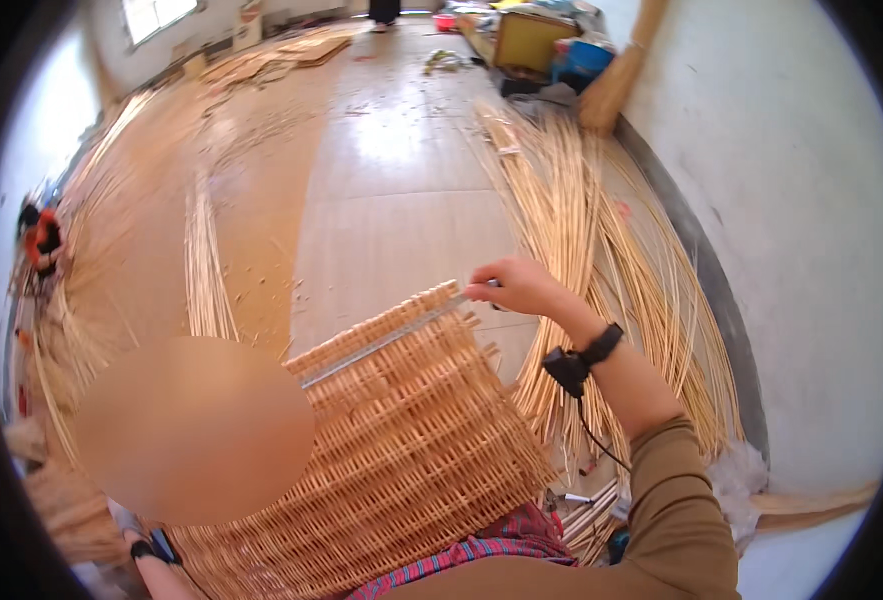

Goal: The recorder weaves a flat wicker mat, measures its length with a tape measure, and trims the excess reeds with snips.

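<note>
A woven wicker panel (pixel 421 420) lies slanted across my lap, its far edge rising to the right. Along that edge runs a thin grey metal strip (pixel 381 343), straight like a ruler or pulled-out tape. At the panel's far right corner my right hand (pixel 511 285) is closed on the strip's end; something small and dark shows by the fingers. My left hand (pixel 124 517) is at the near left side of the panel, only partly in sight. A blurred oval patch covers its surroundings and the panel's left part, so its fingers cannot be made out.
Long loose canes (pixel 561 210) spread over the floor at the right, beside the wall. Another cane bundle (pixel 204 260) lies ahead to the left. A person in orange (pixel 43 240) sits at the far left. A blue bucket (pixel 586 62) and heaped items stand at the back right.
</note>
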`<state>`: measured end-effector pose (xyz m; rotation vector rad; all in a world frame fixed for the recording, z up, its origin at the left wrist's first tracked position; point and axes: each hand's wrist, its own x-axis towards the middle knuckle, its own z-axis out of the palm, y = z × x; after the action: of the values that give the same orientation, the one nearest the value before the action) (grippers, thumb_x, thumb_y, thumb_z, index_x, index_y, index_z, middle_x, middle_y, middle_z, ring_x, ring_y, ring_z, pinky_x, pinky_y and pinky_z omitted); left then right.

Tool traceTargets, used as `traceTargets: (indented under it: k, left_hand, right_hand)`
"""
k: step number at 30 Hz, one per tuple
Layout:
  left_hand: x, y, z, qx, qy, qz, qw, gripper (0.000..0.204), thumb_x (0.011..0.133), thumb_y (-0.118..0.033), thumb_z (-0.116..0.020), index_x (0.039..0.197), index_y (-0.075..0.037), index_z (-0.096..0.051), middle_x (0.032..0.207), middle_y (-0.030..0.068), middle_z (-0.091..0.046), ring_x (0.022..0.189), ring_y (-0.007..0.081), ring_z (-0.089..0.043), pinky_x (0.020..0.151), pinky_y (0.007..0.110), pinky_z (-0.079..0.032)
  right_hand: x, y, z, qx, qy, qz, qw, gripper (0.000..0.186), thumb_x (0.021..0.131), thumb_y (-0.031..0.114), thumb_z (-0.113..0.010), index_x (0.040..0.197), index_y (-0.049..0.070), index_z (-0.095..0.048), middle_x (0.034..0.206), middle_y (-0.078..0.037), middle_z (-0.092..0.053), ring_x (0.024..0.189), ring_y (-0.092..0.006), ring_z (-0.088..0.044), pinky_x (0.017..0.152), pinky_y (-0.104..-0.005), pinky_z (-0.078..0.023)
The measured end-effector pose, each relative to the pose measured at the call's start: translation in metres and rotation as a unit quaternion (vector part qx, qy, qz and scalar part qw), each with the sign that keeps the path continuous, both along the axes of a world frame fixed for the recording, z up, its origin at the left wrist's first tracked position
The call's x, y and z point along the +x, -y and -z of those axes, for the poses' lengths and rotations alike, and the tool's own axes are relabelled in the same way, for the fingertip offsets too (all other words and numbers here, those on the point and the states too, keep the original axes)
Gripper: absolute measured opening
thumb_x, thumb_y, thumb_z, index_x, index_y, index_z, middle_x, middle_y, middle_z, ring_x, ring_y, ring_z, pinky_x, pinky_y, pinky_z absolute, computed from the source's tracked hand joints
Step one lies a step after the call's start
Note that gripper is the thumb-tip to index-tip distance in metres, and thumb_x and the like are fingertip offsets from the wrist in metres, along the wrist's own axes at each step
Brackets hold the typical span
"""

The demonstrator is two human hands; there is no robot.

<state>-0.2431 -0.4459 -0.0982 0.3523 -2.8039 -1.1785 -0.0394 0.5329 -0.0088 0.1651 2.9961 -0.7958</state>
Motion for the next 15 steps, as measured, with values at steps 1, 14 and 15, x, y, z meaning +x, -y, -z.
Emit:
traceTargets:
  k: [1,14,15]
  left_hand:
    - [-0.006,-0.009,0.000,-0.033,0.019,-0.017,0.999,0.043,0.099,-0.008,-0.048,0.140,0.002,-0.059,0.138,0.0170,-0.065,0.128,0.0296,-0.058,0.113,0.036,-0.041]
    - [0.015,-0.132,-0.058,-0.246,-0.073,-0.152,0.954,0.051,0.095,-0.014,-0.066,0.143,0.001,-0.055,0.140,0.0193,-0.063,0.127,0.0322,-0.061,0.110,0.038,-0.043]
    - [0.022,-0.138,-0.067,-0.270,-0.097,-0.117,0.951,0.051,0.095,-0.011,-0.066,0.143,0.000,-0.055,0.141,0.0189,-0.062,0.130,0.0316,-0.058,0.113,0.038,-0.041]
  right_hand:
    - [0.006,-0.001,-0.007,0.001,-0.005,0.021,1.000,0.039,0.096,0.051,-0.065,0.103,0.015,-0.078,0.087,-0.008,-0.075,0.082,-0.0276,-0.071,0.073,-0.0426,-0.054]
    - [0.006,0.010,-0.001,0.004,-0.024,0.026,0.999,0.035,0.096,0.050,-0.063,0.099,0.018,-0.076,0.084,-0.002,-0.074,0.086,-0.0255,-0.071,0.074,-0.0430,-0.054]
    - [0.003,0.017,-0.003,0.006,-0.043,0.015,0.999,0.036,0.097,0.051,-0.062,0.098,0.017,-0.076,0.080,-0.002,-0.073,0.082,-0.0251,-0.071,0.071,-0.0428,-0.053]
